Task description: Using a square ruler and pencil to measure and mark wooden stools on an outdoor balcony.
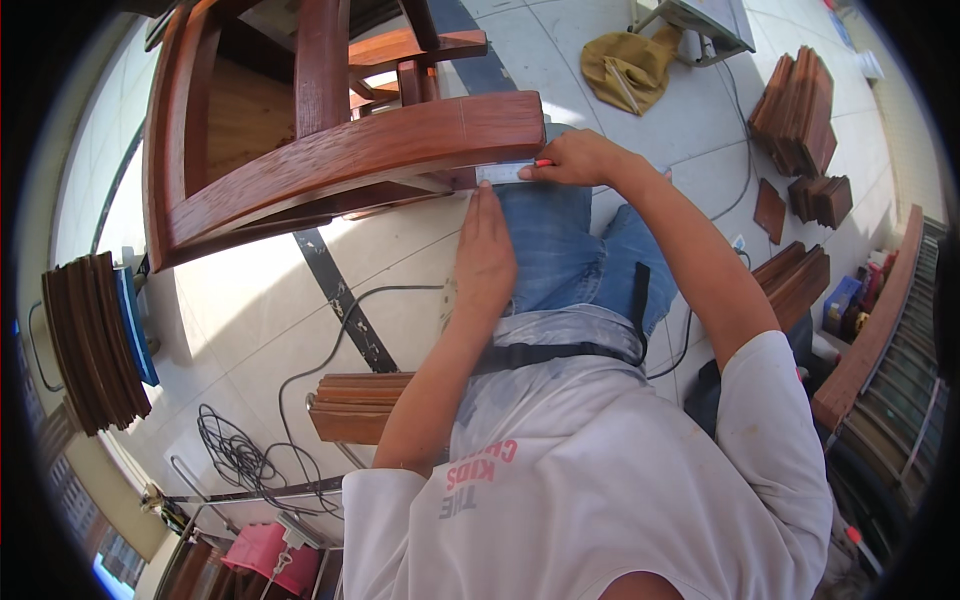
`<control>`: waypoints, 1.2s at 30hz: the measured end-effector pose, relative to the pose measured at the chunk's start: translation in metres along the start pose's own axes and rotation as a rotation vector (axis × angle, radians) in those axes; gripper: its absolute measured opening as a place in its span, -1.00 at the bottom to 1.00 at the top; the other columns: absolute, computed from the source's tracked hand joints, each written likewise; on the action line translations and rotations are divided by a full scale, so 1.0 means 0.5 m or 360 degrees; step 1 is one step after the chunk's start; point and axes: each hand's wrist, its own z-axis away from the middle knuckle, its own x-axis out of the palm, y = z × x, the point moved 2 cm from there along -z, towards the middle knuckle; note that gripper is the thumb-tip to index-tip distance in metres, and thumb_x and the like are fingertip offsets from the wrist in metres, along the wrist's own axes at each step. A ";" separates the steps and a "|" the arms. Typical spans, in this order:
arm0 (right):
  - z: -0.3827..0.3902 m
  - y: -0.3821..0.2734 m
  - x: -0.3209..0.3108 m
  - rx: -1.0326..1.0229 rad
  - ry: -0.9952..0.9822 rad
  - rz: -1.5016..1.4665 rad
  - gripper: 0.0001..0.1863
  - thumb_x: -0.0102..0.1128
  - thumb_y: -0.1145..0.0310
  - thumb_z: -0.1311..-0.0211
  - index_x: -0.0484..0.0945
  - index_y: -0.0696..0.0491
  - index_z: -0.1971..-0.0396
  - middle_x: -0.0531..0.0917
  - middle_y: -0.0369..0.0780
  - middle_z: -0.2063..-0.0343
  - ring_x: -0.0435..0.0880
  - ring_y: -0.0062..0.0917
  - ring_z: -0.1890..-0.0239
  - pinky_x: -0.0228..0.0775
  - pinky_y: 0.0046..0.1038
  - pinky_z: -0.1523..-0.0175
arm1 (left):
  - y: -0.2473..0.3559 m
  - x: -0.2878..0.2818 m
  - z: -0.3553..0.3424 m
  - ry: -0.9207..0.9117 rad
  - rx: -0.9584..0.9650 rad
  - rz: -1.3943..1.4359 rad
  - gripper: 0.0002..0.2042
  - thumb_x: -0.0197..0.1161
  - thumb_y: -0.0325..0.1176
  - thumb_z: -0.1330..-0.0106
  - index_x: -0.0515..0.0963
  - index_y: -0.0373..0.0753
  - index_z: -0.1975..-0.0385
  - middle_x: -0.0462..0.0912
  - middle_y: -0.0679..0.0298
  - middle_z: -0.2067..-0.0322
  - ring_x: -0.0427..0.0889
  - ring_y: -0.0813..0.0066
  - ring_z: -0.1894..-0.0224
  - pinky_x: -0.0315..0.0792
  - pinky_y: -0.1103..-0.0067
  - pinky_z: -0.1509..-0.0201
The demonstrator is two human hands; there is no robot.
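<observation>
A reddish-brown wooden furniture frame (365,160), its curved rail ending just above my lap, fills the upper left. A short pale ruler (503,174) lies against the underside of the rail's right end. My left hand (487,250) has its fingers stretched out and close together, the fingertips touching the ruler's left part. My right hand (580,158) is closed at the ruler's right end. A thin red thing (543,162) pokes out of its fingers, perhaps a pencil; the rest is hidden by the hand.
Stacked dark wooden slats (95,340) stand at the left, with more stacked wood (795,110) at the upper right. A black cable (240,450) lies coiled on the tiled floor. Beyond my knees lies an olive cloth bag (628,72). A pink box (270,555) is at lower left.
</observation>
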 end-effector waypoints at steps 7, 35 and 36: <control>-0.003 0.008 0.015 -0.0098 0.0110 0.0078 -0.33 -0.04 -0.30 -0.35 0.68 0.08 0.39 0.69 -0.05 0.46 0.68 -0.10 0.31 0.46 -0.14 0.17 | 0.012 -0.001 -0.001 -0.0039 -0.0065 0.0053 -0.41 -0.02 -0.71 -0.18 0.19 -0.62 -0.30 0.21 -0.20 -0.36 0.27 -0.18 -0.37 0.27 0.24 -0.43; -0.042 -0.148 -0.010 -0.0264 0.0746 -0.0629 -0.60 0.27 0.09 -0.24 0.63 0.05 0.06 0.74 -0.11 0.25 0.71 -0.19 0.15 0.53 -0.28 0.06 | 0.011 0.001 0.002 0.0028 -0.0035 0.0105 -0.45 0.02 -0.70 -0.15 0.25 -0.71 -0.21 0.19 -0.21 -0.36 0.30 -0.18 -0.33 0.37 0.24 -0.35; -0.043 -0.148 -0.008 -0.0265 0.0746 -0.0629 -0.60 0.27 0.09 -0.24 0.63 0.05 0.06 0.74 -0.11 0.25 0.71 -0.19 0.15 0.53 -0.28 0.06 | 0.011 0.001 0.001 0.0037 -0.0047 0.0149 -0.44 0.01 -0.71 -0.13 0.25 -0.69 -0.22 0.22 -0.24 -0.33 0.30 -0.19 -0.32 0.34 0.24 -0.37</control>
